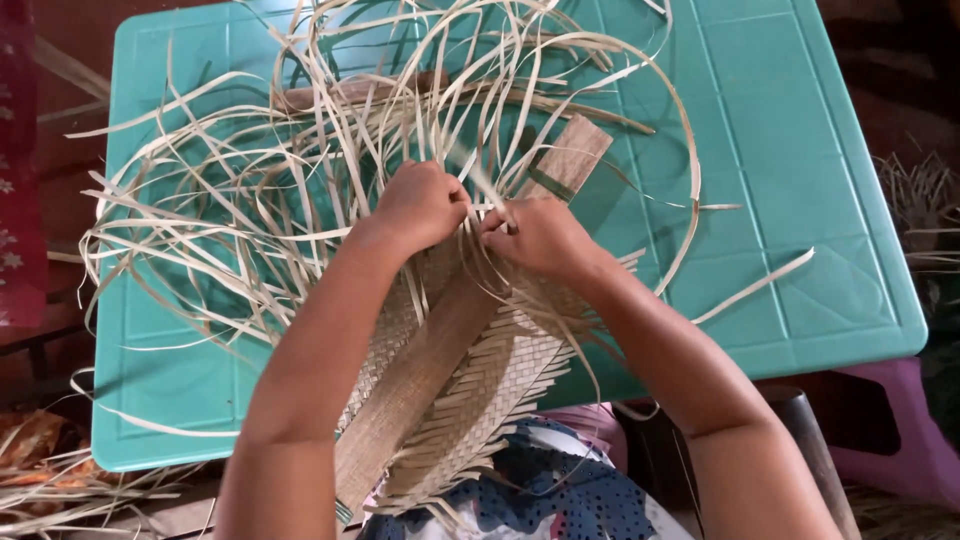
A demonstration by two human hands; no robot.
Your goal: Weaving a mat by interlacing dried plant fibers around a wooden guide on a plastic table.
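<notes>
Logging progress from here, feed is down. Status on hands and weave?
Left hand and right hand both pinching pale strips at woven mat's edge. Wooden slat lies across mat. Loose strips sprawl over teal table.

A woven mat (500, 375) lies on the table (800, 200), its near end hanging over the front edge; a wooden board (430, 370) rests lengthwise on the mat. Loose strips (230, 210) fan out behind and left; both hands (425, 205) (540, 235) sit side by side at the mat's far end.

Fingertips of both hands vanish among the pale strips (300, 190); the wooden board (440, 350) runs under the woven mat (500, 380), its lower end seemingly cut off.
</notes>
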